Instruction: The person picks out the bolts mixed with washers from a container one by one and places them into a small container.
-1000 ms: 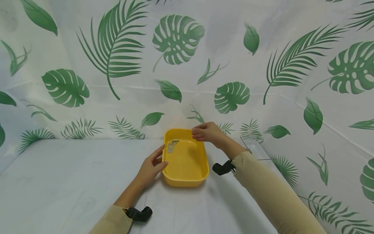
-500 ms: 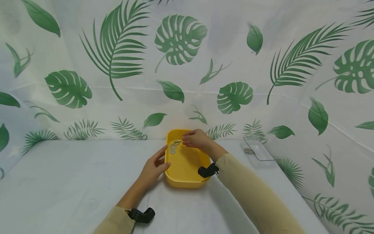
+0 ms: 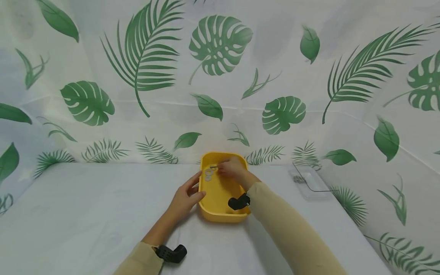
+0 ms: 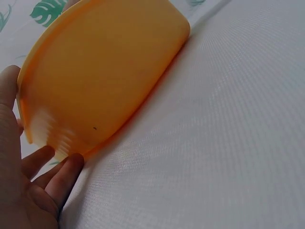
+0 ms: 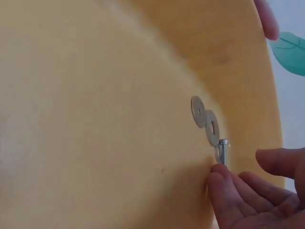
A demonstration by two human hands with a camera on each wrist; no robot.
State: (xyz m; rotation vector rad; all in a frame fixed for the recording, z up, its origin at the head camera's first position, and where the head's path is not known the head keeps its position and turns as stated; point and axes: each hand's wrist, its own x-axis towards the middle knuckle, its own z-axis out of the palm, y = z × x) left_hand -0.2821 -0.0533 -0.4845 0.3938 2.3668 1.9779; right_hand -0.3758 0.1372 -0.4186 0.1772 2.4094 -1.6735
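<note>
A yellow plastic tray (image 3: pixel 220 200) sits on the white-covered table. My left hand (image 3: pixel 185 196) grips its left wall, thumb at the rim and fingers against the outside; the left wrist view shows these fingers (image 4: pixel 66 179) low on the wall. Inside the tray my right hand (image 3: pixel 233 168) reaches down beside a small metal bolt (image 5: pixel 224 145). Its fingertips (image 5: pixel 219 174) are right at the bolt's lower end, with the thumb held apart. Two flat washers (image 5: pixel 212 128) and a smaller ring by the bolt lie in a row along the tray's side.
To the right stands a shallow clear box (image 3: pixel 314 185) with small metal pieces (image 3: pixel 299 179) inside. A thin bent metal rod (image 3: pixel 307 184) lies across it. A leaf-printed white cloth (image 3: pixel 237 114) rises behind the table and along the right side.
My right hand has moved left and down from above the tray's far right rim to the bolt inside. The left hand keeps its grip on the tray. The head view has shifted slightly.
</note>
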